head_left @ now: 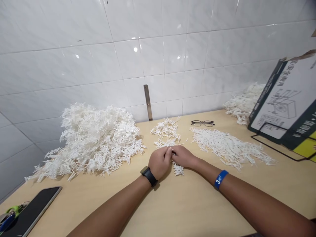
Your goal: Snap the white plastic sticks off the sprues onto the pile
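Well, the left hand (pixel 158 162) and right hand (pixel 184 156) meet, fingers curled, over white strands (pixel 178 170) toward the desk's (pixel 195 200) far edge; grip unclear, but hard tugging could snap them.

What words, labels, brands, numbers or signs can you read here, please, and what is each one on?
"3" – on the blue wristband; the small mark beside it is too blurred to read.
"安全耐用" – seems to be part of the writing running down the white side of the box; its other print is too small, blurred or cut off to read.
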### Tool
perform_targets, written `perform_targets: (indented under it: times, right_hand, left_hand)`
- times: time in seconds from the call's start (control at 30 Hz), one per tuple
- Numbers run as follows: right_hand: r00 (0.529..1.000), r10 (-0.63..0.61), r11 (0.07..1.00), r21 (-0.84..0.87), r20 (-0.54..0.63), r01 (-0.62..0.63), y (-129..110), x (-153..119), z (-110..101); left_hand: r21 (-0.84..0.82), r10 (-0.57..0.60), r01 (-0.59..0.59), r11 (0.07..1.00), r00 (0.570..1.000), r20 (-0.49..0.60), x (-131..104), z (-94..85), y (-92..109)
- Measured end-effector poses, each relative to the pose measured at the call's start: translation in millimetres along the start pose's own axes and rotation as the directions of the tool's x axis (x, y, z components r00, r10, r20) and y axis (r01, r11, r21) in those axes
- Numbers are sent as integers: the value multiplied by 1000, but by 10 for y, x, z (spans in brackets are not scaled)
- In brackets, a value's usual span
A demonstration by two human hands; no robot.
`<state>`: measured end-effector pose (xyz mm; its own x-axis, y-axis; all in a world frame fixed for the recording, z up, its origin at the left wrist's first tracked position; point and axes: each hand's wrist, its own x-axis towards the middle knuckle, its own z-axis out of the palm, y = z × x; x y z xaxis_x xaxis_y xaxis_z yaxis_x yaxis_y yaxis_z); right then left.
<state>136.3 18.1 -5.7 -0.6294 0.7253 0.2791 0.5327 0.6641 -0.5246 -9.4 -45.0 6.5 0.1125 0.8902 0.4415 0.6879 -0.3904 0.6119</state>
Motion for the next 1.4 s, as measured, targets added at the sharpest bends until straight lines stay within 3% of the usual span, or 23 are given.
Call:
perform_targets:
  times: [0.07, 0.2, 0.33, 0.57, 0.7, 0.8, 0.9, 1.0, 1.1, 1.23, 1.33, 1.4]
  right_hand:
    - [999, -49, 992, 113, -22, 51, 16, 2, -14]
    - [989, -88, 956, 270, -116, 116, 34, 2, -55]
    - [983, -21, 954, 291, -180, 74, 19, -9, -99]
    - [993, -7, 967, 253, -117, 37, -57, -19, -156]
    - [977, 14, 978, 205, -212, 31, -70, -26, -161]
    - [932, 119, 976, 214, -341, -47, -26, -26, -185]
    - [851, 251, 965, 188, -461, -182, 74, -12, -263]
    - [745, 379, 922, 160, -549, -352, 215, 3, -393]
    - [689, 485, 853, 119, -540, -508, 379, 5, -531]
    - [686, 572, 779, 37, -450, -626, 573, 3, -630]
    - [717, 578, 784, 22, -390, -620, 606, 15, -603]
    - [735, 538, 817, 39, -412, -576, 552, 28, -552]
  left_hand:
    - [-136, -109, 103, 985, 993, -37, 69, -10, -107]
    - [-302, -228, 222, 927, 973, 13, 148, 9, -260]
    - [-298, -159, 179, 937, 983, 91, 137, 10, -238]
    - [-241, -93, 123, 963, 986, 136, 107, -3, -160]
    - [-215, -81, 111, 970, 986, 143, 102, -14, -139]
    - [-171, -144, 148, 974, 989, 36, 110, -27, -146]
    - [-149, -226, 216, 965, 973, -54, 123, -29, -168]
    - [-125, -277, 274, 954, 961, -6, 126, -25, -160]
    - [-64, -252, 255, 965, 967, 47, 115, -23, -128]
    - [-23, -194, 197, 980, 977, 88, 102, -16, -123]
    - [-35, -173, 177, 984, 980, 100, 101, -6, -145]
    - [-47, -157, 162, 986, 983, 94, 100, -3, -152]
